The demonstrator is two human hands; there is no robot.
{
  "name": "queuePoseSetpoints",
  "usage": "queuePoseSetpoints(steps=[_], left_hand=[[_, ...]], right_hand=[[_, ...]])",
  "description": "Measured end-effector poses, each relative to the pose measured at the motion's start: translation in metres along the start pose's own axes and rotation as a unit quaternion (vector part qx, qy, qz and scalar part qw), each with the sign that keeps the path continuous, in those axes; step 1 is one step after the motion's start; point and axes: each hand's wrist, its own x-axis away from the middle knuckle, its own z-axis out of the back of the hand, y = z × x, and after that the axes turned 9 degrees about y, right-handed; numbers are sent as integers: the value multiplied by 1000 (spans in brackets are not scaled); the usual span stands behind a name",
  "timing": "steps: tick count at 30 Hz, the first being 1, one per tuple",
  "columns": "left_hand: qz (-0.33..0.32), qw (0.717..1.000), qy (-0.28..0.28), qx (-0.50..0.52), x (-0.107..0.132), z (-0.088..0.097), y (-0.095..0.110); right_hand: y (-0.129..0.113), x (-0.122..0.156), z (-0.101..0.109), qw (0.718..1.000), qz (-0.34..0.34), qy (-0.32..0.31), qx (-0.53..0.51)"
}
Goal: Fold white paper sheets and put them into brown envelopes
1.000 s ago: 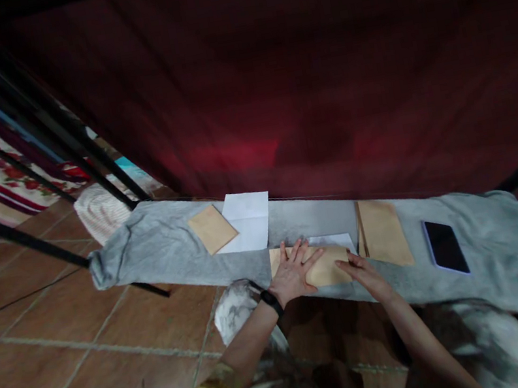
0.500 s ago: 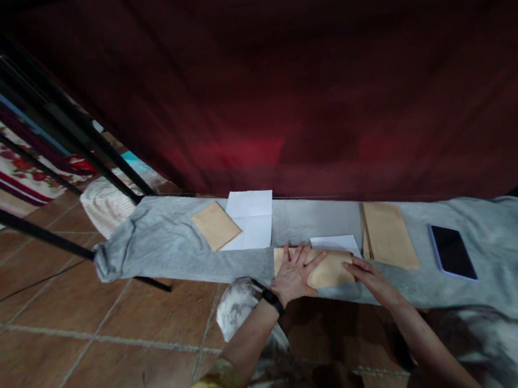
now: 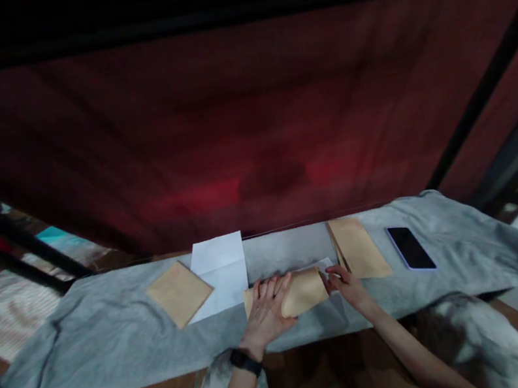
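A brown paper envelope [image 3: 305, 291] lies crosswise near the front edge of the cloth-covered bench. My left hand [image 3: 268, 306] rests on its left part, fingers stretched out and pressing it down. At the envelope's right end, which stands raised and bulged, my right hand [image 3: 346, 285] has its fingertips pinched at the edge; the exact hold is partly in shadow. Behind the envelope, a white paper [image 3: 325, 265] shows only in part. Just right of my right hand lies a small stack of brown envelopes [image 3: 360, 248].
To the left are another brown envelope [image 3: 179, 293] and a creased white sheet [image 3: 221, 266] partly under it. A phone [image 3: 411, 248] lies to the right. A grey cloth [image 3: 114, 337] covers the narrow bench. A dark red curtain [image 3: 266, 120] hangs behind; black metal bars [image 3: 483, 83] stand at both sides.
The view has swung to the right. My right fingers have shifted from the envelope's top to its right end, which now stands higher. My left hand still presses on the envelope.
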Motion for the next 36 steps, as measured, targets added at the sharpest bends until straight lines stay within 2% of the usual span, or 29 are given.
queuePoseSetpoints(steps=[3,7,13,20,27,30,32,36], left_hand=[[5,999,46,-4,8,-6,-6],[25,997,78,11,12,-13,-11],[81,995,37,38,4,-17,-17],[90,995,2,51,2,-19,-17],[101,993,-5,59,3,-16,-14],[99,993,-9,68,3,-19,-15],[98,992,-7,74,3,-21,-15],[96,992,-3,80,5,-23,-15]], right_hand=[[3,-17,-3,995,14,48,81],[6,-30,-11,979,3,75,188],[7,-36,-22,963,-25,96,250],[13,-25,-7,981,22,100,168],[12,-23,46,976,29,207,54],[9,-26,61,973,26,229,9],[8,-25,62,975,27,218,-18],[8,-18,51,982,29,181,-54]])
